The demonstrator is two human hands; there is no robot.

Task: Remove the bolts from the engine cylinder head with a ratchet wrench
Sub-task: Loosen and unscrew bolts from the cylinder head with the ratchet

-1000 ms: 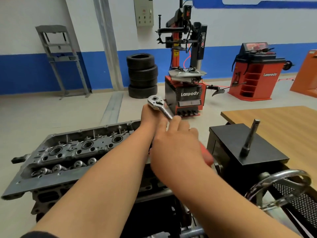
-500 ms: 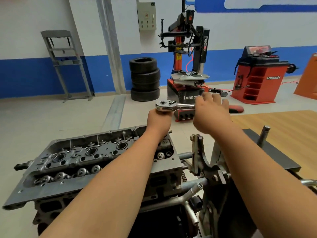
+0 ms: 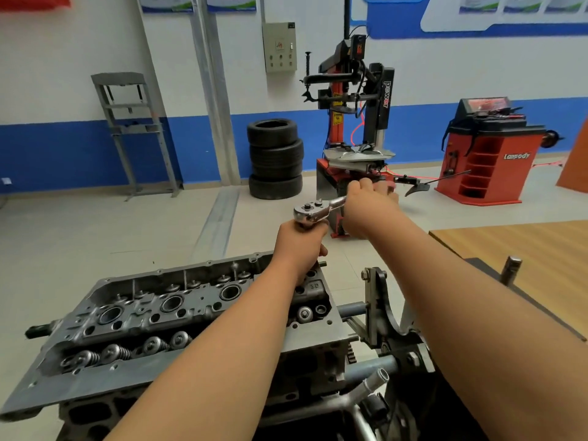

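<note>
Since half a second ago the right hand (image 3: 370, 206) has swung the handle further away, toward the tire changer (image 3: 353, 128); a second ago that handle angled back toward the person. Ratchet wrench (image 3: 313, 210) now lies near level, long axis running from its chrome head up and right, handle end hidden in the right fist and pointing at the tire changer. Right hand is closed around the handle. Left hand (image 3: 300, 241) is closed just under the wrench head, wrapped around whatever drops from it; that part is hidden, so socket or extension cannot be told. Wrench sits above the far right corner of the cylinder head (image 3: 178, 313). Cylinder head's long axis runs left to right, valve springs on its near side. Bolt under the left hand not visible.
</note>
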